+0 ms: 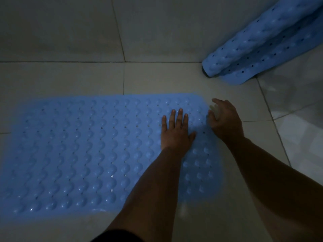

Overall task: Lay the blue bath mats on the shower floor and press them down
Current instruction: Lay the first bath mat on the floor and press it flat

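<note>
- Far left first: the flat blue mat (78, 154) lies spread on the tiled floor (61, 75), running off the left edge of the view, its bumps and drain holes facing up.
- Moving right across it, the left hand (175, 131) is planted palm-down near the mat's far right corner, fingers straight and together, gripping nothing, just resting flat on the bumps.
- Just beside it, the right hand (225, 119) sits at the mat's right edge, fingers loosely spread and slightly blurred; it looks open and holds nothing, though whether it touches the mat or the tile I cannot tell.
- Far right, well apart from the hands, the second blue mat (262, 49) leans rolled against the wall corner, its lower end on the floor, not yet laid.
- Risk, as I judge it: both hands work one corner, so the left end may stay unstuck and slide underfoot.
- Another: pressing unevenly could trap air or water and leave a ripple.
- And that propped roll could tip or uncurl onto the floor if bumped.
</note>
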Tool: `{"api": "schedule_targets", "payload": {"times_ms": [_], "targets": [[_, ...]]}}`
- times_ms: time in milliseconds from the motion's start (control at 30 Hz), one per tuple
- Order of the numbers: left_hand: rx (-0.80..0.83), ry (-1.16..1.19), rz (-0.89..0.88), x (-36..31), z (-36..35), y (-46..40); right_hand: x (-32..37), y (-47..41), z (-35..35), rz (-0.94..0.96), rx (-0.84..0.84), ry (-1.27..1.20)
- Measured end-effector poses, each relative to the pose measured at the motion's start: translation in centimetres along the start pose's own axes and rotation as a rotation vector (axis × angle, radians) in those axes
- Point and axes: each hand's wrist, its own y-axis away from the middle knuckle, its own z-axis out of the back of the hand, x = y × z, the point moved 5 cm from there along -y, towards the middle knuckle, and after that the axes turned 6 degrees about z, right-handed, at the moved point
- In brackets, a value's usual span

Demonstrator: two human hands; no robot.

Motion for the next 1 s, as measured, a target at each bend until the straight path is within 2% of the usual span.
{"api": "schedule_targets", "payload": {"times_ms": [67,133,200,267,300,533,900,1000], "targets": [[0.116,0.06,0.0,0.0,1.2,-0.5,1.1,-0.7,0.6,-0.059,0.074,-0.015],[0.198,0.215,0.013,0.7,4.5,-0.7,3.0,-1.9,1.0,-0.118,0.192,-0.047],[0.106,0.348,0.061,2.6,8.2,-0.6,5.1,-2.8,0.9,-0.11,0.275,-0.048],[-0.095,0.318,0.089,5.1,10.5,0.4,7.4,-3.1,0.1,-0.073,0.298,-0.033],[-0.14,0.284,0.101,6.3,10.7,1.1,8.4,-3.0,-0.6,-0.055,0.305,-0.029],[-0.149,0.133,0.165,13.4,7.7,4.9,13.8,2.9,-9.4,0.116,0.505,0.156],[-0.204,0.142,0.171,17.4,7.7,5.0,13.7,6.2,-12.3,0.203,0.282,0.35],[-0.221,0.154,0.152,17.5,7.6,4.9,13.5,6.0,-12.4,0.201,0.271,0.365]]}}
